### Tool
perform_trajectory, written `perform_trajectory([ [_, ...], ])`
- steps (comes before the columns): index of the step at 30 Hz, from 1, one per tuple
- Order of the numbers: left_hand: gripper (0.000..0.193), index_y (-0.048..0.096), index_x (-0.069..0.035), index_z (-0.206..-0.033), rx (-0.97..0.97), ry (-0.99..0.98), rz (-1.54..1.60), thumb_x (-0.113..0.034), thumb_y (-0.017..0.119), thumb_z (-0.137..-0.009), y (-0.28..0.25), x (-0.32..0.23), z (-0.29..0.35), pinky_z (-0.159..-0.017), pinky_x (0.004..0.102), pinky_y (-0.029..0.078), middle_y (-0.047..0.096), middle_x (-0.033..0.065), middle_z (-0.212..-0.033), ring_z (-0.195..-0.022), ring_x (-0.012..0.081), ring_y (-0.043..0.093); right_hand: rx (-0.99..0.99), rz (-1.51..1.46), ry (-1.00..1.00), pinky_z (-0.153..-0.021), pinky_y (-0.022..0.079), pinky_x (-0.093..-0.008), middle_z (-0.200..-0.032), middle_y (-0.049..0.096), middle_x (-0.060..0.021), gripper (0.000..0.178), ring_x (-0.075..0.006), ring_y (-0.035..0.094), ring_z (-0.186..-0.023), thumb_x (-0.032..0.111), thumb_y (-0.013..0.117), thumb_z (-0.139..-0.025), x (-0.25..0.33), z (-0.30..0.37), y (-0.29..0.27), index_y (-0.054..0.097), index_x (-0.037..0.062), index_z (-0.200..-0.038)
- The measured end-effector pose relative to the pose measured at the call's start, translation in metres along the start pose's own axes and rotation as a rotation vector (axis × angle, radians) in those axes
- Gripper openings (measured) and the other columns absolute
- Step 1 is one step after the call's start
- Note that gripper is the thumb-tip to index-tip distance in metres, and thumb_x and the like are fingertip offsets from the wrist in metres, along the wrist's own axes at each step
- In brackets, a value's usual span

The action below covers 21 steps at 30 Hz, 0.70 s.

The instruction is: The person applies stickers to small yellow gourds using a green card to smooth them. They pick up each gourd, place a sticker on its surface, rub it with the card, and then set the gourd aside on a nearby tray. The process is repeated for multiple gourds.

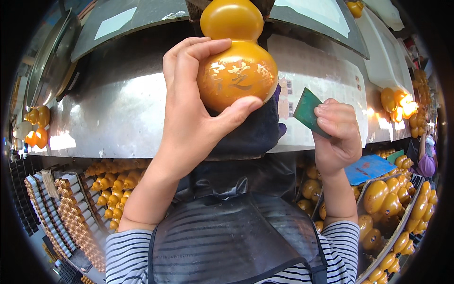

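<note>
1. Currently, the left hand [187, 102] is clamped on a big yellow gourd [236, 57]: its fingers wrap the narrow waist and its thumb presses the lower bulb.
2. The gourd is over the middle of the metal table [113, 124], its upper bulb toward the far edge; shiny gold-toned writing runs across the lower bulb.
3. A dark cloth [243, 139] lies at the middle of the table's near edge, below the gourd; whether the two touch, I cannot tell.
4. The right hand [336, 135] has thumb and fingers pressed together on a thin green card [308, 111], just to the right of the gourd and apart from it.
5. Beyond that card, a printed sheet [343, 90] covers part of the right half of the surface.
6. Small gourds [42, 116] sit by the table's left edge, and a metal pan [47, 52] stands toward its far left corner.
7. A white tray [385, 54] is toward the far right corner.
8. Past the near edge, a dark apron [222, 232] covers the person's front; a blue board [369, 169] lies to the right, beside a crate of gourds [380, 196].
</note>
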<state>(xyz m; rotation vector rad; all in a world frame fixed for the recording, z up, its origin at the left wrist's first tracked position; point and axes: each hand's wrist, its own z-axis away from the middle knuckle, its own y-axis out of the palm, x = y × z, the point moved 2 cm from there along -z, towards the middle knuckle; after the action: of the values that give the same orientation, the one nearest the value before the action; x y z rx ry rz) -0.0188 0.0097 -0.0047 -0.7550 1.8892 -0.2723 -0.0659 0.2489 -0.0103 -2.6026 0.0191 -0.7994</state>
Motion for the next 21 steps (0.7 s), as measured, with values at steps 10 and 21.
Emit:
perform_trajectory([
  [10, 0.075, 0.045, -0.003, -0.129, -0.049, -0.027, -0.043, -0.029, 0.083, -0.069, 0.005, -0.006, -0.002, -0.105, 0.0355, 0.036, 0.041, 0.0126, -0.128, -0.121, 0.0258, 0.044, -0.002, 0.001, 0.008, -0.079, 0.052, -0.0388, -0.092, 0.069, -0.0105, 0.028, -0.0251, 0.064, -0.089, -0.015, 0.071, -0.065, -0.001, -0.002, 0.002, 0.066, 0.0034, -0.086],
  [21, 0.089, 0.036, -0.003, -0.137, -0.043, 0.004, -0.112, -0.027, 0.085, -0.067, 0.007, -0.014, 0.002, -0.108, 0.0364, 0.033, 0.035, 0.0148, -0.136, -0.127, 0.0267, 0.04, -0.009, -0.011, 0.016, -0.078, 0.052, -0.0394, -0.092, 0.069, -0.0104, 0.029, -0.025, 0.064, -0.088, -0.015, 0.071, -0.064, -0.004, 0.0, 0.003, 0.065, 0.0029, -0.086],
])
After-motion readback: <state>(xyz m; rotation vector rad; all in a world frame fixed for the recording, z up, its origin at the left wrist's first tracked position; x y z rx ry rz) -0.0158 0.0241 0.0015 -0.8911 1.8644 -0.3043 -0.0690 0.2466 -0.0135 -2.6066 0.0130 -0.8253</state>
